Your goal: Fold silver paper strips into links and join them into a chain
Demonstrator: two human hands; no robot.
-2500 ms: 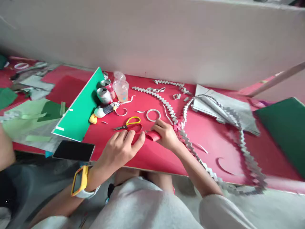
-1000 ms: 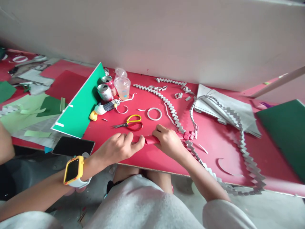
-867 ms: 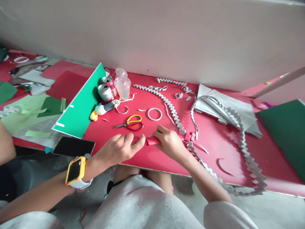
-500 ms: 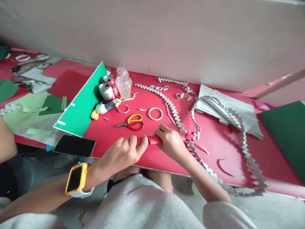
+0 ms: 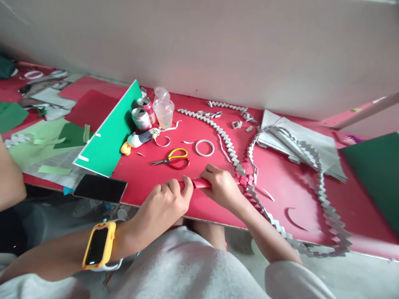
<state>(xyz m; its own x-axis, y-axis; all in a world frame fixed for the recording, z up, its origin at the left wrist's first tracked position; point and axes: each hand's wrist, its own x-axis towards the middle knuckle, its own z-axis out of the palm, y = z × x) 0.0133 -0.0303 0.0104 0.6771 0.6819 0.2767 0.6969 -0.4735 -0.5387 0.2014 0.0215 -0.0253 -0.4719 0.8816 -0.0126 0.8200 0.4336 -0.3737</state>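
Observation:
A red paper strip (image 5: 201, 183) stretches between my two hands above the front part of the red table (image 5: 218, 207). My left hand (image 5: 170, 199) is closed on its left part, and my right hand (image 5: 220, 185) pinches its right part. Just right of my right hand, small red folded pieces (image 5: 246, 180) join a long grey-white zigzag paper chain (image 5: 322, 189). Another zigzag chain (image 5: 226, 143) runs from them toward the back. Scissors (image 5: 171, 160) with yellow and red handles lie behind my left hand, beside a white tape ring (image 5: 205, 148).
A green board (image 5: 106, 133) stands on the left, with cans (image 5: 141, 118), a plastic cup (image 5: 163, 112) and a plush toy (image 5: 140, 139) beside it. A black phone (image 5: 100, 188) lies at the front edge. Paper sheets (image 5: 302, 145) lie right. Another person's arm (image 5: 11, 178) shows far left.
My left hand and its wrist have turned slightly, and the red strip between my hands looks narrower. The red folded pieces have shifted slightly left. Both hands keep their hold.

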